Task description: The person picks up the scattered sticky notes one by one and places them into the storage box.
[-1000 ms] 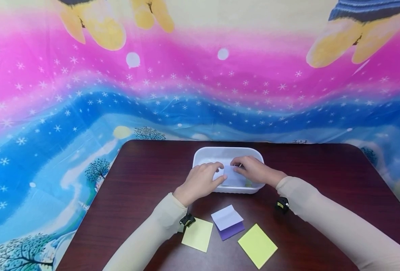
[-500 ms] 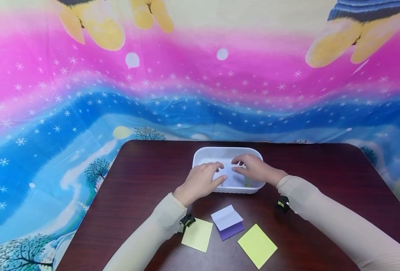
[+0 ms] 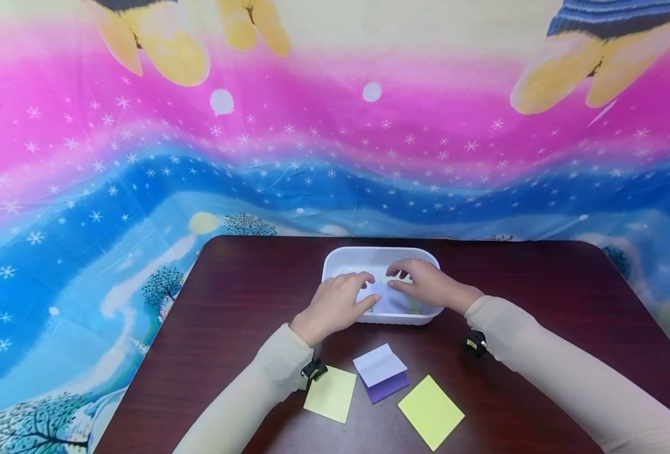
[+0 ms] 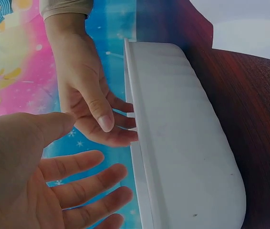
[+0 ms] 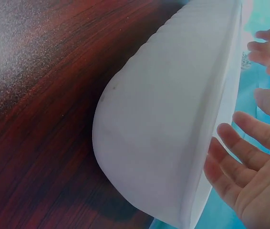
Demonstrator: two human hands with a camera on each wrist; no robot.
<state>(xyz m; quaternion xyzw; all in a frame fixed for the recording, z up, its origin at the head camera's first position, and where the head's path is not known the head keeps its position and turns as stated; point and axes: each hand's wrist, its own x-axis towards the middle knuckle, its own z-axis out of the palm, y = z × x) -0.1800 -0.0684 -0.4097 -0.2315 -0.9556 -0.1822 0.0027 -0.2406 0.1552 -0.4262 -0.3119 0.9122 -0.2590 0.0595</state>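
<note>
A white plastic basin (image 3: 382, 252) stands near the back of the table, with both hands over its opening. The left hand (image 3: 335, 304), at the basin's left front, has loosely bent fingers with nothing between them. From the right, the right hand (image 3: 425, 282) reaches in, its fingers apart and holding nothing. Both wrist views show the left hand (image 4: 20, 162) and right hand (image 5: 256, 176) with spread fingers beside the basin's rim. Inside the basin lie pale lavender paper and a bit of yellow paper (image 3: 415, 307), partly hidden by the hands.
In front of the basin lie a pale yellow sticky note pad (image 3: 335, 397), a purple pad (image 3: 390, 387) with a raised lavender sheet (image 3: 380, 364), and a yellow-green pad (image 3: 432, 413). A patterned cloth (image 3: 335, 126) hangs behind the dark wooden table (image 3: 244, 284).
The lavender sheet held between the hands a second ago has been let go and now lies down in the basin. Both hands have stayed nearly in place; the right fingers have parted.
</note>
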